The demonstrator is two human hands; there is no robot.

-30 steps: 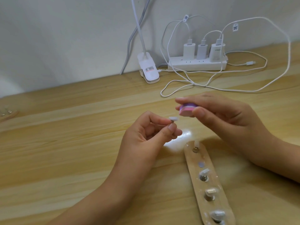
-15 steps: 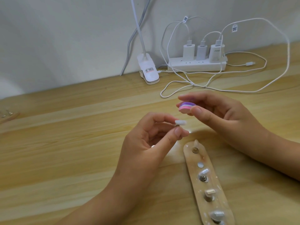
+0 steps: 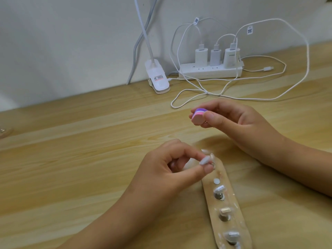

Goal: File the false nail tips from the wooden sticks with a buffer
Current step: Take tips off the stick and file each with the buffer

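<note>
My left hand [image 3: 167, 169] pinches a small white false nail tip [image 3: 259, 160] between thumb and forefinger, just above the top end of the wooden stick [image 3: 235, 200]. The stick lies flat at lower right and carries several nail tips on metal studs, plus one bare white disc [image 3: 216, 181]. My right hand [image 3: 233, 121] is higher and farther back, holding a small pink and purple buffer [image 3: 197, 116] by its end. The buffer and the held nail tip are apart.
A white power strip [image 3: 210, 72] with three chargers sits at the wall, its white cables [image 3: 197, 90] looping over the wooden desk. A white clip lamp base [image 3: 158, 78] stands left of it. A small object [image 3: 3, 133] lies at the far left edge.
My left hand has dropped down and toward the top of the wooden stick with the nail tip. My right hand with the buffer stayed roughly in place, so the two have separated.
</note>
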